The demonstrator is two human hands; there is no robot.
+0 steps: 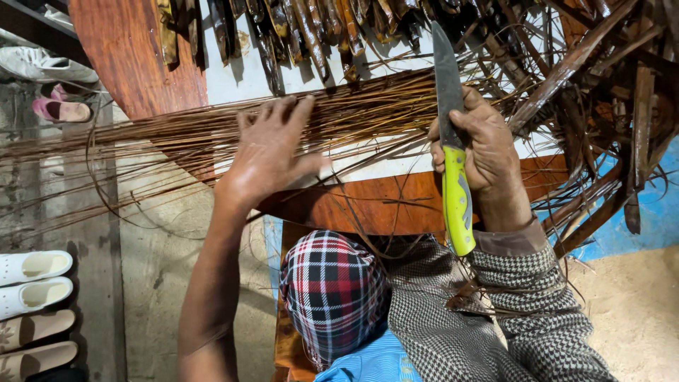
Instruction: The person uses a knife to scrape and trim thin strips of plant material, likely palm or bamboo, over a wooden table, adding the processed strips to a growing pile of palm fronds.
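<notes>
Two hands work at the middle of the frame. The left hand (272,152) lies spread, palm down, pressing a bundle of thin brown sticks (177,138) that stretches from the left edge across the wooden desk (134,56). The right hand (481,145) is clenched around a knife (453,141) with a yellow-green handle, blade pointing up. Dark leaf strips (297,32) hang along the top. Sandals (32,290) sit at lower left.

Dull metal knife blade (446,78), glossy yellow plastic handle (457,205), dry fibrous sticks (177,138), polished wooden board (134,49)
</notes>
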